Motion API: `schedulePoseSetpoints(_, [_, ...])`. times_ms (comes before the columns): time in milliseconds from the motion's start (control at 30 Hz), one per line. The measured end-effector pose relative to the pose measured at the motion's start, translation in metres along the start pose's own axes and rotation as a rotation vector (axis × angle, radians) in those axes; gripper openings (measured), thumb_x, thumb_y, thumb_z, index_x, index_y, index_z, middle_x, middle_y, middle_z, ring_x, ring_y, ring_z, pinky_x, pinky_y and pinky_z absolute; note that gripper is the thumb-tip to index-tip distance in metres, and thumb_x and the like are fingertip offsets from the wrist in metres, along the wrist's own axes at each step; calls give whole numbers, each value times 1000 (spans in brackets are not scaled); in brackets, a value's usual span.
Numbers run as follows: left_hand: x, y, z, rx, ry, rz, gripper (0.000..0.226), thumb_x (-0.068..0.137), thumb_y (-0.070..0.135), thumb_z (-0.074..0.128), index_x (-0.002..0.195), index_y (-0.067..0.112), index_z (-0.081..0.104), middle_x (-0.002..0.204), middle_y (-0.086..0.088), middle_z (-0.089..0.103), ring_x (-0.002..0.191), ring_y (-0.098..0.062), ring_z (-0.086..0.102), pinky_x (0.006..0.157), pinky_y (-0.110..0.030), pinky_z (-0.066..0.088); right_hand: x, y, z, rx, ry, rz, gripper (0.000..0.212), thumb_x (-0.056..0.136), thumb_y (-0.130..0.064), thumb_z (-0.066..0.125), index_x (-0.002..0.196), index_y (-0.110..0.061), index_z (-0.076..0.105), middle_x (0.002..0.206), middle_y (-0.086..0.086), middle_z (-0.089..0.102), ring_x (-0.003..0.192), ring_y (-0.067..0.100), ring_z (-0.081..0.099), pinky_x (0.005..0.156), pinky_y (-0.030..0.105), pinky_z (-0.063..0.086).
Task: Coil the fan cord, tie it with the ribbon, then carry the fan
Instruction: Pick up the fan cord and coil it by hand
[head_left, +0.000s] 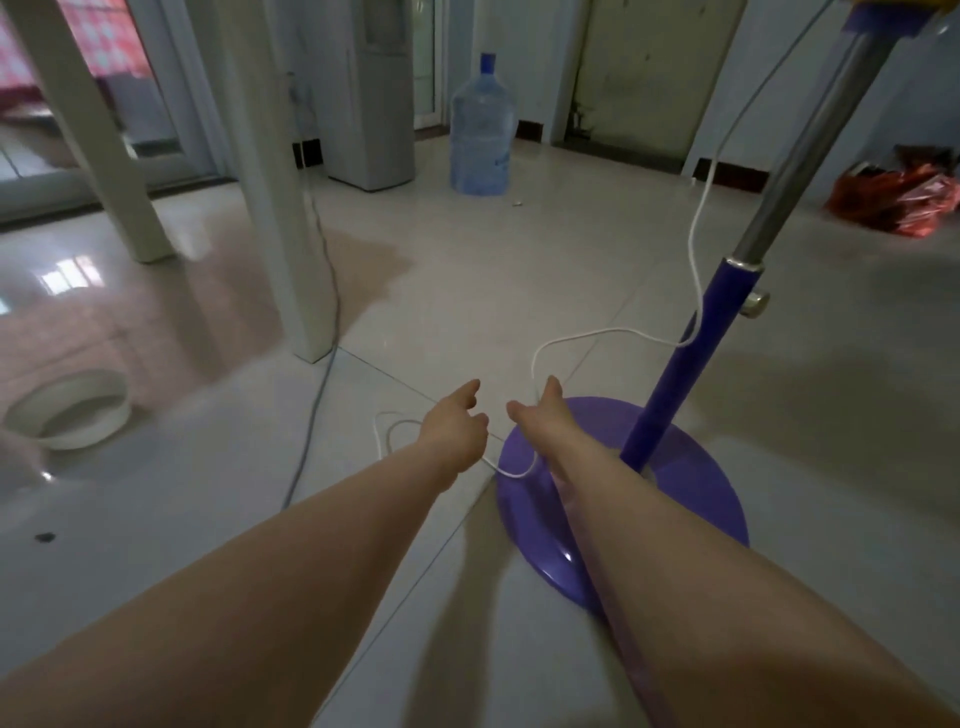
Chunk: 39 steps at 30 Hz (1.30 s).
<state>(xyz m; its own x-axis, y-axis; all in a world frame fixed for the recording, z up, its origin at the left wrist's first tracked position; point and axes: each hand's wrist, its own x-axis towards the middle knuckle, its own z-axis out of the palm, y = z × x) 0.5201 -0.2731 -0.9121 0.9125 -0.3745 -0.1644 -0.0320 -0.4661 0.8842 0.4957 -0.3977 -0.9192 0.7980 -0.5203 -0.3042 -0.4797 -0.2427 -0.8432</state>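
Both hands grip the thin white fan cord (597, 335): left hand (457, 431), right hand (545, 421). It loops slackly over the glossy round purple base (675, 499). A chrome pole (810, 145) rises from it.

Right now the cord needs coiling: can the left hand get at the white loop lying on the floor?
Probably yes: the left hand is right beside the white loop, with only bare floor tile between.

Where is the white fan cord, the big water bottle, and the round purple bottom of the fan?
white fan cord (597, 334): head view, on the slack loop above the hands.
water bottle (480, 130): head view, on its clear blue body.
purple fan base (691, 499): head view, on the bare disc right of the pole.
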Motion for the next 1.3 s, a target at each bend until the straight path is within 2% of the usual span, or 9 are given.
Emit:
schedulePoseSetpoints(167, [6,1,11,34,9,-34,55,95,13,48,147,24,32,146,0,46,122,-19,53,57,-11,44,9,12,5,44,-26,12,59,98,-17,46,151,-6,23,145,16,42,129,29,45,101,32,38])
schedulePoseSetpoints(267, [3,3,16,6,-45,-45,59,92,4,50,147,15,31,145,-7,46,129,-25,48,95,-30,49,0,15,14,66,-56,-87,35,100,-12,37,128,-5,57,98,11,63,86,22,59,66,28,47])
schedulePoseSetpoints(333, [-4,3,20,14,-97,-34,56,89,-1,48,143,10,35,131,-16,57,122,-32,54,99,-39,47,-10,15,22,92,-53,-143,32,99,-11,37,112,-9,65,92,12,68,80,24,63,69,34,52])
schedulePoseSetpoints(500, [-30,7,22,-227,-267,-120,84,92,0,50,150,13,-10,97,-7,57,83,-18,60,64,-18,51,-40,11,16,191,-40,-134,28,98,-19,36,94,-28,63,71,-3,62,72,18,59,70,33,49])
schedulePoseSetpoints(700, [-70,29,2,-153,-445,-160,21,95,-4,46,113,4,51,100,-18,60,76,-18,61,69,-25,52,-89,-11,-10,223,-21,-183,32,97,-15,39,110,-22,67,76,-2,54,74,20,51,65,37,48])
schedulePoseSetpoints(933, [-109,59,-19,-488,-85,-73,36,93,-9,35,123,7,47,77,-16,55,63,-21,54,67,-35,52,-158,-32,-14,238,131,-132,28,96,-19,42,108,-18,67,99,3,68,91,18,63,81,36,55])
schedulePoseSetpoints(1100, [-131,68,-37,-713,154,43,53,95,-6,30,140,20,38,68,-9,47,63,-18,51,79,-40,51,-190,-41,-10,-5,128,30,40,98,-37,35,115,-7,54,115,15,63,95,30,65,63,26,56])
schedulePoseSetpoints(1167, [-140,73,-46,-775,181,87,57,95,-5,31,144,24,34,66,-7,41,59,-17,45,78,-37,49,-199,-42,-9,73,20,145,43,99,-37,34,121,-4,52,114,16,62,89,28,67,43,17,51])
schedulePoseSetpoints(1300, [-148,90,-67,-861,142,110,40,102,13,31,138,27,37,61,-1,35,53,-13,39,77,-36,55,-203,-43,-7,494,-90,224,33,99,-29,45,120,-3,52,88,7,47,93,26,61,56,25,58])
